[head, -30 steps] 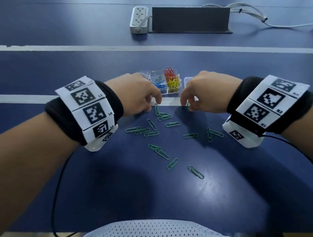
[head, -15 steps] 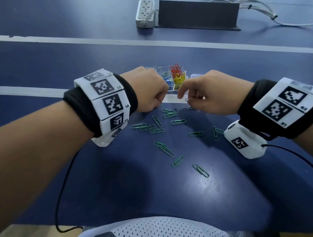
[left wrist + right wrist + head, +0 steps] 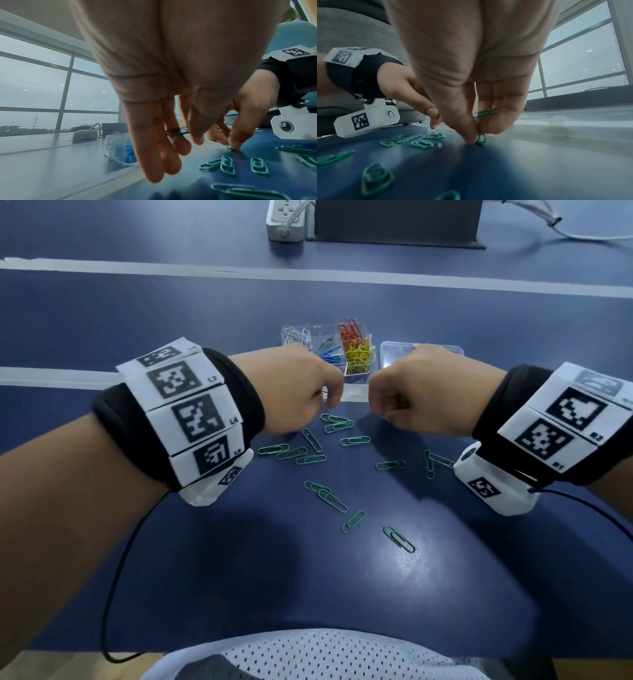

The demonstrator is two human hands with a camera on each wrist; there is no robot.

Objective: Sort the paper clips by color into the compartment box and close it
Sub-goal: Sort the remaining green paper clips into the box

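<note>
Green clips point(image 3: 310, 458) lie just behind my hands, box point(image 3: 356, 373) just ahead; left hand point(image 3: 301, 392) and right hand point(image 3: 421, 395) each pinch clips.

Both curled hands, left hand point(image 3: 301, 392) and right hand point(image 3: 421, 392), hover just before the compartment box point(image 3: 329, 350), green clips point(image 3: 325, 494) strewn nearer.

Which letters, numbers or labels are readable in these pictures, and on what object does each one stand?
"L3": left wristband, beside a square marker.
"L4": same band, beside the next marker down.
"R2": right wristband, beside a marker.
"R1": same band, beside the marker below.
Too small or blurred: the remaining small labels on both bands.
The square markers are patterns, not text.
</note>
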